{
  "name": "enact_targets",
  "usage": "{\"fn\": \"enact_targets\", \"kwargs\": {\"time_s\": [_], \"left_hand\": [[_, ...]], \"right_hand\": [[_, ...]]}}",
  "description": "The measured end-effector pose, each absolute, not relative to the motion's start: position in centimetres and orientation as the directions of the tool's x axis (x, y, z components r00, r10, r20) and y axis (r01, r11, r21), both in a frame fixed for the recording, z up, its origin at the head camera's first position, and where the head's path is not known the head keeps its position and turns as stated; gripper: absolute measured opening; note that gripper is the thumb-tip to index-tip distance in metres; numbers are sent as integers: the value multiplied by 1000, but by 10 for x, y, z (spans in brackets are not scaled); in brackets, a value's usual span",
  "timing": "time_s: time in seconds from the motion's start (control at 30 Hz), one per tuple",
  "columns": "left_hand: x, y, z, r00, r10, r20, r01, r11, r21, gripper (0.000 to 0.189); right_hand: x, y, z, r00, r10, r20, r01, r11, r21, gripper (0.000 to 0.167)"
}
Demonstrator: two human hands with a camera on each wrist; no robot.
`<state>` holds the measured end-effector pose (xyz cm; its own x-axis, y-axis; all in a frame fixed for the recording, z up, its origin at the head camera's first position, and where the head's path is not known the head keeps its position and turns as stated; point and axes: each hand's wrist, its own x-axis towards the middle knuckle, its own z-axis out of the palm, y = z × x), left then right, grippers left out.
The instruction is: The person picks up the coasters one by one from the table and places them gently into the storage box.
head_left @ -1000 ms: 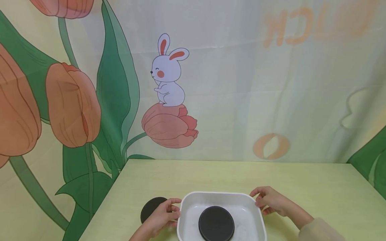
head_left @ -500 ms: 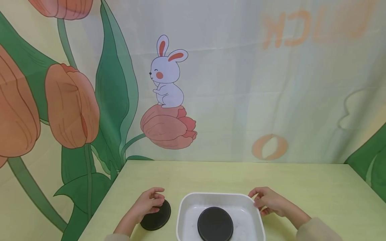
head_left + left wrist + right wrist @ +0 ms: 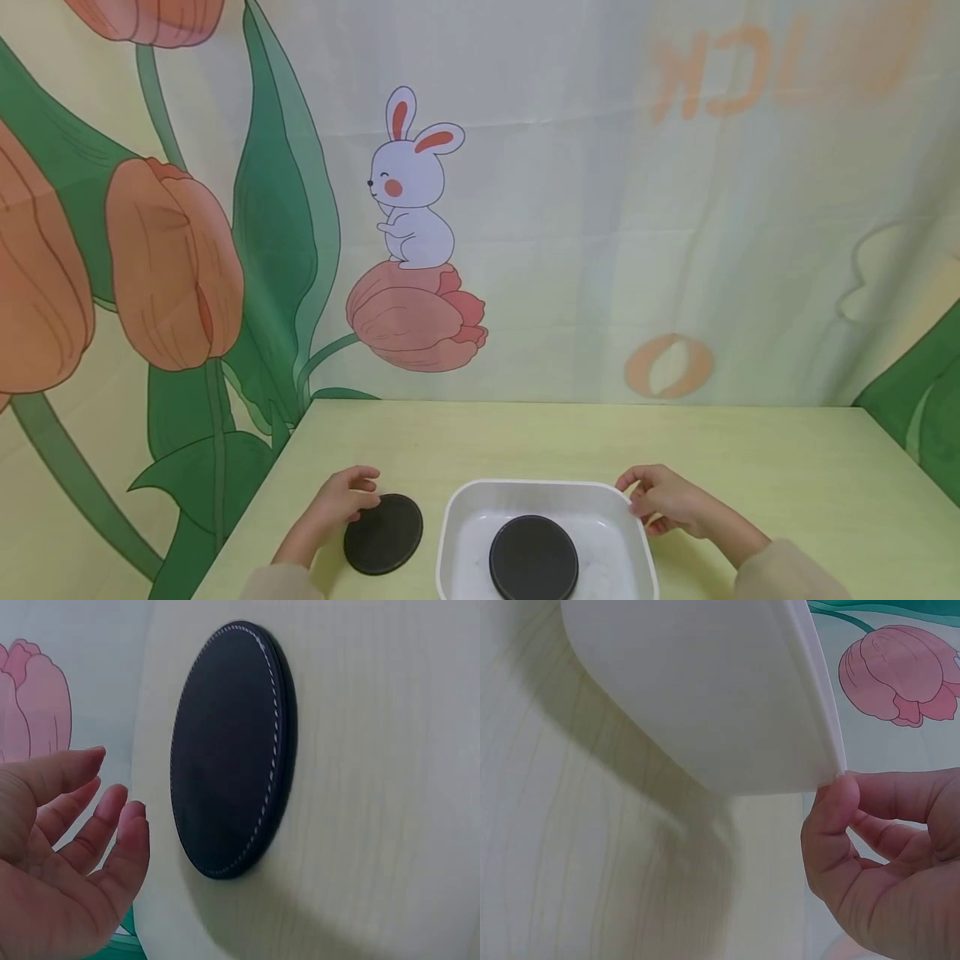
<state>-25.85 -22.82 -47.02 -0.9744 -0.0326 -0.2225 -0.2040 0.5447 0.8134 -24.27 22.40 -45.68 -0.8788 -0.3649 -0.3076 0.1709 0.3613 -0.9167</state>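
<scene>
Left hand (image 3: 341,502) relaxed, fingers loose, beside flat black disc (image 3: 383,533) on table (image 3: 750,467). Likely thin, light, stiff; lift by stitched edge. Right hand (image 3: 667,500) pinching tray (image 3: 540,487) corner.

Black round coaster (image 3: 383,533) flat beside white tray (image 3: 457,508).

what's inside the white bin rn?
One black round coaster lies flat on the floor of the white bin. The bin's near end is cut off by the frame, so anything there cannot be seen. A second coaster lies outside, on the table.
</scene>
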Motion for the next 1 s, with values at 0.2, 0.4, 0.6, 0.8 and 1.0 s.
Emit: {"fn": "enact_targets", "kwargs": {"time_s": [0.2,0.4,0.6,0.8,1.0], "left_hand": [[-261,-239,-476,-974,-16,-227,-190,606,772,47],[-263,-245,-481,-962,-5,-274,-208,666,717,76],[-261,-249,-485,-962,12,-274,-184,711,679,89],[-260,-249,-484,-959,43,-281,-153,754,639,67],[-263,-248,-486,-949,50,-311,-156,783,603,56]], "right_hand": [[-243,224,-457,-879,-366,-307,167,366,-916,32],[-242,223,-456,-882,-358,-308,170,369,-914,31],[-241,222,-456,-884,-350,-310,174,368,-913,30],[-242,223,-458,-884,-349,-311,175,369,-913,30],[-241,223,-456,-882,-352,-312,177,365,-914,31]]}}
